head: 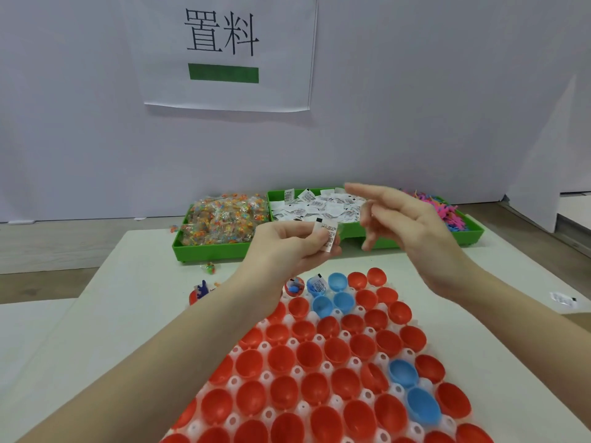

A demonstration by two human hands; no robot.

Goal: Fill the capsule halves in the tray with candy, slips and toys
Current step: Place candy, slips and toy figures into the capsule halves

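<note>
A white tray [267, 377] filled with red and a few blue capsule halves [311, 351] covers the near table. My left hand [287, 247] pinches a small stack of white paper slips [327, 233] above the tray's far end. My right hand [406, 225] hovers beside it, fingers spread and holding nothing. At the far row, one blue half holds a slip [317, 285] and a red half [295, 286] holds a slip with a blue toy. A green bin [209, 251] behind holds wrapped candy [224, 219], loose slips [323, 207] and pink toys [447, 212].
A filled red capsule half with a blue toy [200, 290] sits on the table left of the tray. A stray candy [209, 266] lies near the green bin's front. One loose slip [563, 298] lies at the right table edge. A white wall with a paper sign [224, 49] stands behind.
</note>
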